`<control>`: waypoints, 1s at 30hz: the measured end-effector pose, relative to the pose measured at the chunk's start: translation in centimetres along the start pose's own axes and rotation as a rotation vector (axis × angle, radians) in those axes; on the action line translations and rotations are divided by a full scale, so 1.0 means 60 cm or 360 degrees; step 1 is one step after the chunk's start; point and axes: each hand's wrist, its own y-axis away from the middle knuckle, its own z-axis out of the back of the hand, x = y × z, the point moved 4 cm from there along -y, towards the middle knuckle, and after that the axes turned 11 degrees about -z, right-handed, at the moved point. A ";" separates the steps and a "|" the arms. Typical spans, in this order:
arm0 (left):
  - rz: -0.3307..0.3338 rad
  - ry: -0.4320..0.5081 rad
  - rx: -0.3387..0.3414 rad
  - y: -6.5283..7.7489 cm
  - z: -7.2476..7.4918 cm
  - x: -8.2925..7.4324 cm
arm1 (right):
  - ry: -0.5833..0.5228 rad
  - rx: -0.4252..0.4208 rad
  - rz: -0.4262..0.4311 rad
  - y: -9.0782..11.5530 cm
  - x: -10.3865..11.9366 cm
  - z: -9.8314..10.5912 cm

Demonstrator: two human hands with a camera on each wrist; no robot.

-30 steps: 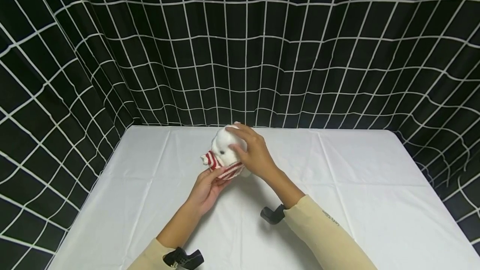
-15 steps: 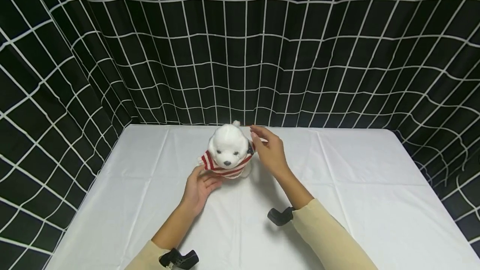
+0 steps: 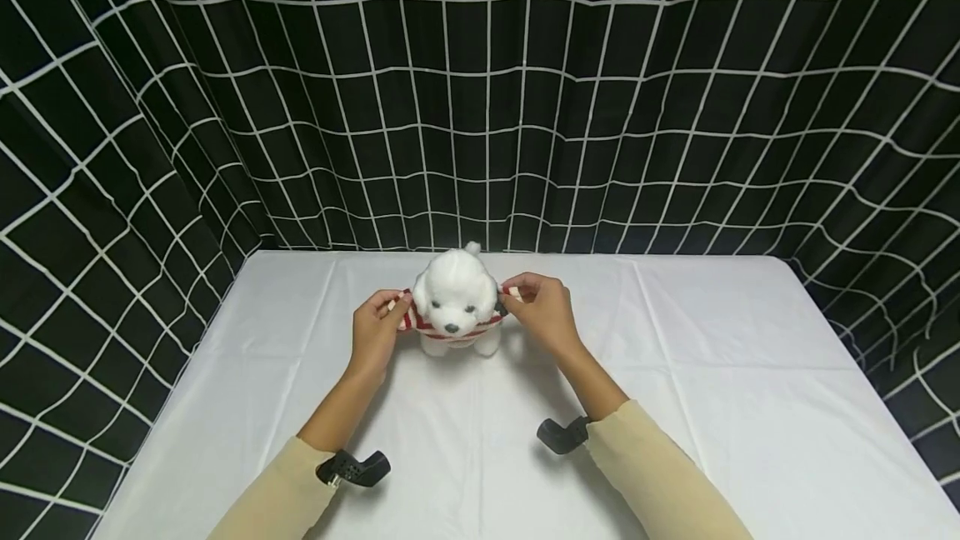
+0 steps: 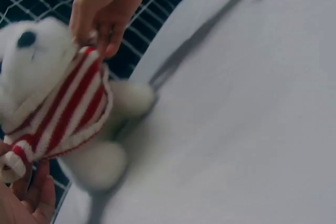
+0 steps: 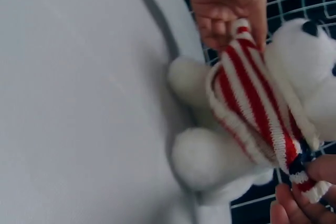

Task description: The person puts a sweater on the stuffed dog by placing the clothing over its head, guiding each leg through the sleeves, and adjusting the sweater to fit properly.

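A white plush dog (image 3: 454, 286) stands on the table, facing me. Its chest is wrapped in a red-and-white striped knit sweater (image 4: 71, 111), which has a dark blue patch near one sleeve. My left hand (image 3: 375, 327) pinches the sleeve at the left of the dog between thumb and fingers. On the other side my right hand (image 3: 549, 313) pinches the opposite sleeve (image 5: 307, 179). Both sleeves are drawn out sideways. Below the sweater's hem the dog's front paws (image 5: 197, 158) rest on the cloth. The dog's back is hidden behind its head in the head view.
A white cloth (image 3: 712, 407) with fold creases covers the table. Black curtain with a white grid (image 3: 487, 90) hangs behind the table and along both sides. Each wrist wears a black camera mount (image 3: 562, 435).
The dog has turned upright to face me. My right hand has left its head and grips the sleeve on the right. My left hand has moved up from beneath onto the left sleeve.
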 end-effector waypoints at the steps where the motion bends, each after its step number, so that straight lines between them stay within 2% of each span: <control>1: -0.0014 -0.0004 -0.0015 -0.006 0.001 0.001 | 0.0031 -0.0039 0.0023 0.000 -0.001 0.001; 7: -0.0019 -0.0091 -0.0006 -0.030 -0.002 0.025 | 0.0141 -0.0161 0.0085 -0.003 -0.012 -0.008; 10: 0.0014 -0.0156 0.0013 -0.033 -0.007 0.038 | 0.0200 -0.0177 0.0053 -0.006 -0.017 -0.017; 14: 0.0011 -0.0227 0.0060 -0.028 -0.007 0.037 | 0.0264 -0.0145 0.0010 -0.004 -0.016 -0.019; 17: -0.0111 -0.0303 0.0082 -0.022 0.001 0.021 | 0.0253 -0.0052 0.0051 -0.002 -0.013 -0.015; 20: -0.0270 -0.0439 0.0128 -0.013 0.014 0.000 | 0.0227 0.0083 0.0167 0.001 -0.009 -0.006; 24: -0.0401 -0.0568 0.0328 -0.008 0.019 -0.018 | 0.0221 0.0239 0.0348 0.008 0.000 0.007; 27: -0.0476 -0.0588 0.0495 -0.008 0.012 -0.026 | 0.0228 0.0330 0.0434 0.010 0.008 0.009; 30: -0.0577 -0.0578 0.0606 -0.007 -0.001 -0.036 | 0.0233 0.0411 0.0475 0.010 0.014 0.003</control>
